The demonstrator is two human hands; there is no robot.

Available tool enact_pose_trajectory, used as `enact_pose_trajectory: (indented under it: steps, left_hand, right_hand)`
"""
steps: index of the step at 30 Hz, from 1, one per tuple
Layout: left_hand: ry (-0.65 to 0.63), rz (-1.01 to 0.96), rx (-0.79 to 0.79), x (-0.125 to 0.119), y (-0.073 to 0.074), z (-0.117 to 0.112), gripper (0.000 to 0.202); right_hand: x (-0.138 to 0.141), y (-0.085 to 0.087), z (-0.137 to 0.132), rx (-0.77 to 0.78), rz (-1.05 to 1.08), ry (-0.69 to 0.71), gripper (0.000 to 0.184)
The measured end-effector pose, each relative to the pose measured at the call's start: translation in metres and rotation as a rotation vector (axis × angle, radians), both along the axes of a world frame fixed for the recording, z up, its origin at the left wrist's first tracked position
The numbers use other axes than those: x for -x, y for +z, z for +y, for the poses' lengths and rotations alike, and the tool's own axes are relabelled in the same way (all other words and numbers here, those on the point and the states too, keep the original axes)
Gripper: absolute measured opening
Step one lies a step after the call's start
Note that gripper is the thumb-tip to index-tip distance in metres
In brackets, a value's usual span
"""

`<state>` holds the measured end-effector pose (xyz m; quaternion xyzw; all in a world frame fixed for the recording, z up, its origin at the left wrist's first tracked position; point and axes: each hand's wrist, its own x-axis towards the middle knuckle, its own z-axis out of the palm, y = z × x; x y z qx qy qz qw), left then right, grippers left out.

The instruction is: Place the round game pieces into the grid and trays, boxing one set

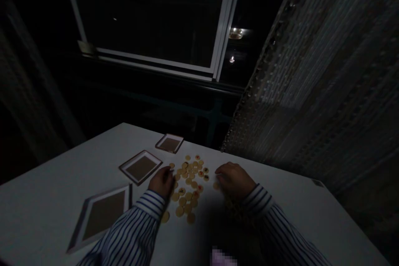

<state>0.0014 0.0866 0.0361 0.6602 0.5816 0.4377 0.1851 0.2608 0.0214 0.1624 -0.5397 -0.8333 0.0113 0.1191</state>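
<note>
Discs [188, 181], loose, some marked.
Likely light, stiff, smooth; pinch by rims. Left hand [162, 182], right hand [236, 180]: fingers curled; cannot tell whether gripping.

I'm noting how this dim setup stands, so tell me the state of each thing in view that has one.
Round pieces: loosely spread, some showing red or dark marks, others plain
Left hand: curled at the spread's left side, grip unclear
Right hand: curled at the spread's right side, grip unclear
Three shallow trays: lying apart on the table
Curtain: hanging
Window: dark, open or shut unclear
</note>
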Motion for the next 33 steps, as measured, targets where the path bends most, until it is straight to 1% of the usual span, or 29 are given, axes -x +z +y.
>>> enact_pose_trajectory:
  steps: [2,5,8,13,15,21,27,33]
  left_hand:
    - [-0.008,0.055,-0.01,-0.001,-0.005,0.0,0.036]
    - [0.005,0.082,-0.02,-0.002,-0.006,0.0,0.035]
    - [0.049,0.062,-0.016,0.0,-0.003,0.0,0.035]
    - [0.024,0.022,0.071,0.003,-0.002,0.001,0.033]
    - [0.033,0.001,0.076,0.002,-0.003,0.002,0.032]
    - [0.096,-0.066,0.048,-0.002,-0.005,0.001,0.027]
    - [0.085,-0.087,0.065,-0.003,-0.004,0.001,0.028]
    - [0.092,-0.067,0.078,-0.003,-0.003,0.001,0.027]
  right_hand:
    - [0.01,-0.003,0.017,0.042,-0.02,0.013,0.024]
    - [0.027,-0.011,0.041,0.067,-0.062,-0.005,0.024]
    - [0.046,-0.018,0.062,0.097,-0.109,-0.004,0.025]
    - [0.076,-0.031,0.089,0.138,-0.15,0.013,0.027]
    - [0.085,-0.036,0.097,0.152,-0.163,0.025,0.027]
    - [0.099,-0.047,0.113,0.188,-0.203,0.079,0.029]
    - [0.1,-0.055,0.124,0.223,-0.219,0.081,0.028]
    - [0.1,-0.061,0.128,0.235,-0.163,0.107,0.025]
